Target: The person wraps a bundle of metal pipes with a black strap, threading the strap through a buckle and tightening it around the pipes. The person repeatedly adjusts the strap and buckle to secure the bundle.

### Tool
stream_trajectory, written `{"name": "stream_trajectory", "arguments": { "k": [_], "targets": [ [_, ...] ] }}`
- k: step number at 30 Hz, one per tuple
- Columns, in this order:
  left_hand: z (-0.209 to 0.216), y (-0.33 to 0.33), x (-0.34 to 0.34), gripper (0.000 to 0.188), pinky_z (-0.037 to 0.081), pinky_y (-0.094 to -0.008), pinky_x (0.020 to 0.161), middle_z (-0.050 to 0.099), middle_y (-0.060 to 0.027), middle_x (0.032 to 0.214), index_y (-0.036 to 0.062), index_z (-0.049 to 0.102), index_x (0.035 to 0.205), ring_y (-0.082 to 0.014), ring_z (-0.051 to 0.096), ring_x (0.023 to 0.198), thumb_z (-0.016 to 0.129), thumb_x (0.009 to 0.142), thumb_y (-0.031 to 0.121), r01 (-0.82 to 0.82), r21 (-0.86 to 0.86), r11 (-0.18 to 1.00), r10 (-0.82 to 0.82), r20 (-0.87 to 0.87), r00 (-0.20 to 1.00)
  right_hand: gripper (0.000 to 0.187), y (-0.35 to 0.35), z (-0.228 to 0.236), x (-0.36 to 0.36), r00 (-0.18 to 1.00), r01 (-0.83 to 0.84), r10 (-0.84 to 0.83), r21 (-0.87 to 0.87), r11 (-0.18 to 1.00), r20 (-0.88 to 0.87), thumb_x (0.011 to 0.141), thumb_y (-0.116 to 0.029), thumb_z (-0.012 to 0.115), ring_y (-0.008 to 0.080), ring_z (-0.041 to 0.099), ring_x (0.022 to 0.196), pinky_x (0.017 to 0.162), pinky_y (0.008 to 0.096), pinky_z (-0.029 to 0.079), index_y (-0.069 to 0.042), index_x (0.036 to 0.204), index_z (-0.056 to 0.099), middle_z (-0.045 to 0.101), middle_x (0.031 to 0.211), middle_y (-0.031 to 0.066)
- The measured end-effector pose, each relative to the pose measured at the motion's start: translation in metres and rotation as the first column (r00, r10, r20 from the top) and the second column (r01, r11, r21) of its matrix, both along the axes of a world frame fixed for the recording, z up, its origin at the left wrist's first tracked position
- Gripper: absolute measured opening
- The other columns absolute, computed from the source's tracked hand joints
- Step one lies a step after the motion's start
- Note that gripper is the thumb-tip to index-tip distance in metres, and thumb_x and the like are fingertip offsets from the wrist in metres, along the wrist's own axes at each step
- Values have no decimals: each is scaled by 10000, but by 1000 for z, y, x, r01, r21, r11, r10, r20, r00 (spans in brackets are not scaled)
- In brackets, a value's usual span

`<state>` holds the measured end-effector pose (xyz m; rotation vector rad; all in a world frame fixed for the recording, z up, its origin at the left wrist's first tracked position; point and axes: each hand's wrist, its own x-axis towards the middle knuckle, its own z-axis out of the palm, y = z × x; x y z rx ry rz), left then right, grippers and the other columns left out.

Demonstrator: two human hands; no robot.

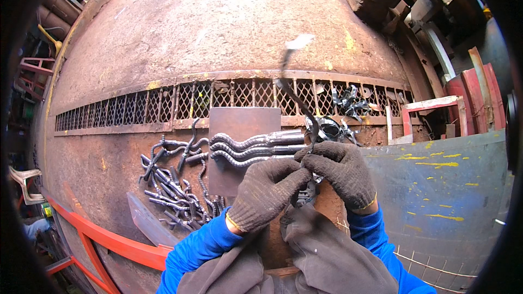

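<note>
A thin dark strip (298, 98) with a whitish, blurred tip rises from between my two gloved hands. My left hand (271, 189) is closed in a pinch near the strip's lower end. My right hand (344, 173) pinches the same end beside it, and the fingertips of both hands nearly meet. The strip's exact lower end is hidden by the gloves. Just left of my hands, several bent, ribbed metal rods (251, 146) lie side by side across a flat brown steel plate (234, 118).
A loose heap of bent rods (177, 198) lies on the ground to the left. Coiled dark strips (348, 103) rest by a metal grating (248, 93). An orange-red frame (117, 244) stands lower left; a large grey-blue metal sheet (436, 196) is at right.
</note>
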<state>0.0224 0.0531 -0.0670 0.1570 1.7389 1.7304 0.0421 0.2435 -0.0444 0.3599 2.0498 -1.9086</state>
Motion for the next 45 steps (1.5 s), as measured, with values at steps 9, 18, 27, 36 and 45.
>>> {"name": "stream_trajectory", "arguments": {
  "k": [9,18,27,36,45],
  "targets": [
    [-6,5,2,197,531,-441,690,685,-165,828,48,735,947,-361,661,748,685,836,202,-99,-221,970,-48,-577,815,299,-9,-11,9,998,57,-52,183,982,-34,913,-260,703,87,628,704,630,284,513,34,950,747,718,766,84],
    [0,7,0,173,550,-392,739,716,-166,888,24,742,948,-328,698,809,735,812,131,-100,-296,950,-114,-627,770,233,-20,-24,10,950,200,-34,521,830,-311,899,-213,683,271,640,603,590,386,496,12,844,707,648,704,181],
    [4,4,2,201,513,-297,664,701,-74,782,-3,728,951,-106,642,720,707,912,193,-76,-142,987,44,-218,975,199,-7,-27,-4,945,82,-66,39,996,-320,927,-155,648,171,646,759,689,305,527,34,908,708,710,873,90],
    [2,-1,-4,202,502,-244,623,695,-34,808,-7,729,976,-83,617,697,685,937,187,2,6,1000,-2,6,1000,142,-2,-27,-6,998,66,-68,-436,898,12,885,-64,695,165,661,932,840,302,538,22,996,677,707,1005,97],
    [4,-2,-5,236,496,-255,656,707,-61,812,-25,718,993,-66,599,727,677,939,200,-28,-9,1000,28,38,999,232,-10,-20,-9,974,211,-172,-330,920,145,885,-67,713,140,664,923,842,280,536,27,1095,686,718,993,85]
  ]
}}
